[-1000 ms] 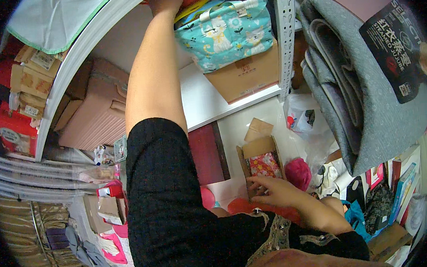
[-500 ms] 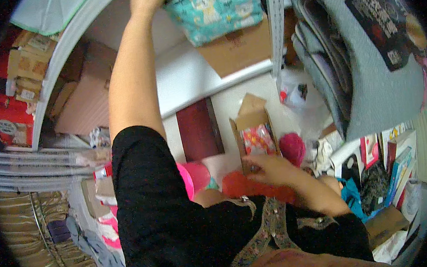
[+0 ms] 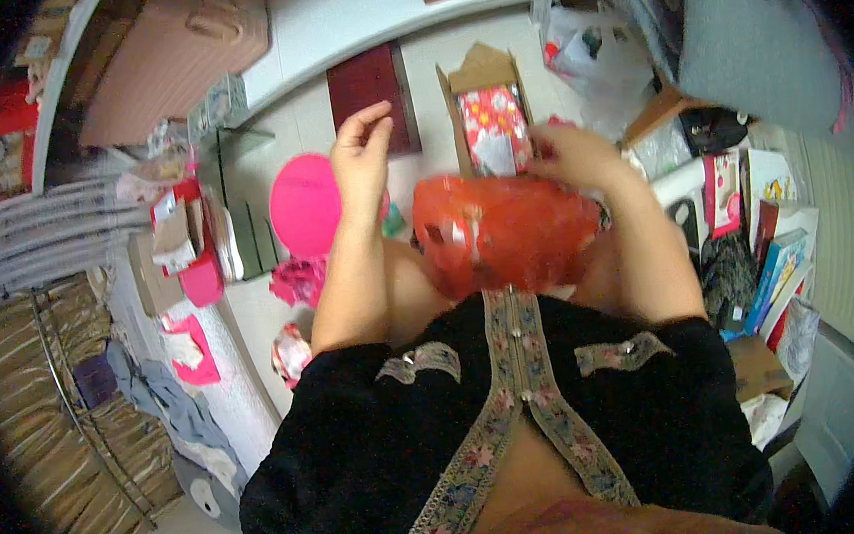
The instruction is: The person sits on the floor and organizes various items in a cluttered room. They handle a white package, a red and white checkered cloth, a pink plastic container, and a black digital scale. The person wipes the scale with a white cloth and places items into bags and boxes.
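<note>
A long cardboard box (image 3: 459, 139) with raised flaps stands on the floor ahead of me. Inside lies a red flower-patterned package (image 3: 491, 113) with a pale label at its near end. My right hand (image 3: 574, 158) is at the box's near right corner, its fingers blurred and partly hidden, so its grip cannot be made out. To the left of the box, my left hand (image 3: 362, 150) hangs in the air, fingers loosely bent and thumb apart, with nothing visible in it. Across my lap rests a red plastic bag (image 3: 504, 231).
A bright pink round object (image 3: 307, 206) is beside my left forearm. Beyond it lies a dark red board (image 3: 363, 86) on the floor. A clear plastic bag (image 3: 597, 63) sits right of the box. Books (image 3: 777, 280) stand at the right, and a pink suitcase (image 3: 175, 61) lies far left.
My left hand has come down from the high shelf at the top toward the middle. The view has tilted downward, bringing the red bag into fuller sight. My right hand stays near the box.
</note>
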A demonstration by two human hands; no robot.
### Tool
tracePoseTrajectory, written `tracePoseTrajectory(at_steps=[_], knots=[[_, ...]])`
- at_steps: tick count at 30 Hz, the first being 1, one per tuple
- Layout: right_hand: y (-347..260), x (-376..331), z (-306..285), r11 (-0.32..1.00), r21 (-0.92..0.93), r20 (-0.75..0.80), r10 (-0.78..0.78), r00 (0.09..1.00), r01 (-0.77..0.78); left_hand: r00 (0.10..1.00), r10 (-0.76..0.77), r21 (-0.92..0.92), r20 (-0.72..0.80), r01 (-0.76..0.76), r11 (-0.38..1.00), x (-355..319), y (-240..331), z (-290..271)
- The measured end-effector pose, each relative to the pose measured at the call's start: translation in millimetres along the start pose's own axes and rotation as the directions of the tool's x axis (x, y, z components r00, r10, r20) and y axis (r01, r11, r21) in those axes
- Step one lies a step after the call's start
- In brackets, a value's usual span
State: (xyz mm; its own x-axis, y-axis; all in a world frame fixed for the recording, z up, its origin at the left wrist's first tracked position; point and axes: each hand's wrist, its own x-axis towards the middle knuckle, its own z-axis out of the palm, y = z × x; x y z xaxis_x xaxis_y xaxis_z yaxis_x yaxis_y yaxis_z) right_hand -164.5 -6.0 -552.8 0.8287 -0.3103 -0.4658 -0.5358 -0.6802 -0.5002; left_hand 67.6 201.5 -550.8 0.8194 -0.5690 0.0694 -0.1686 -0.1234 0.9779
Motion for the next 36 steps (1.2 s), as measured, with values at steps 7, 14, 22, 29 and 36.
tracePoseTrajectory(at_steps=[7, 14, 22, 29, 36], knots=[[58.2, -30.7, 22.2, 0.990, 0.054, -0.047, 0.132, 0.990, -0.129, 0.924, -0.147, 0.553, 0.354, -0.080, 0.829, -125.3, -69.5, -3.9], [24.6, -52.4, 112.3, 0.967, -0.013, -0.225, -0.249, 0.942, 0.253, 0.939, -0.229, 0.775, 0.257, -0.059, 0.629, -175.2, -106.7, 29.7], [-40.5, -87.8, 229.1, 0.979, -0.140, 0.575, -0.041, 0.817, 0.148, 0.781, -0.412, 0.527, 0.470, 0.126, 0.841, -183.0, -151.0, 48.3], [-29.7, -133.3, 129.0, 0.954, 0.033, 0.043, -0.300, 0.953, 0.299, 0.505, -0.569, 0.751, 0.649, -0.305, 0.586, -190.2, -52.4, 37.8], [133.0, -150.1, 18.1, 0.719, 0.687, -0.455, 0.311, 0.834, 0.107, 0.495, -0.355, 0.602, 0.793, -0.547, 0.582, -134.7, 12.9, 26.8]])
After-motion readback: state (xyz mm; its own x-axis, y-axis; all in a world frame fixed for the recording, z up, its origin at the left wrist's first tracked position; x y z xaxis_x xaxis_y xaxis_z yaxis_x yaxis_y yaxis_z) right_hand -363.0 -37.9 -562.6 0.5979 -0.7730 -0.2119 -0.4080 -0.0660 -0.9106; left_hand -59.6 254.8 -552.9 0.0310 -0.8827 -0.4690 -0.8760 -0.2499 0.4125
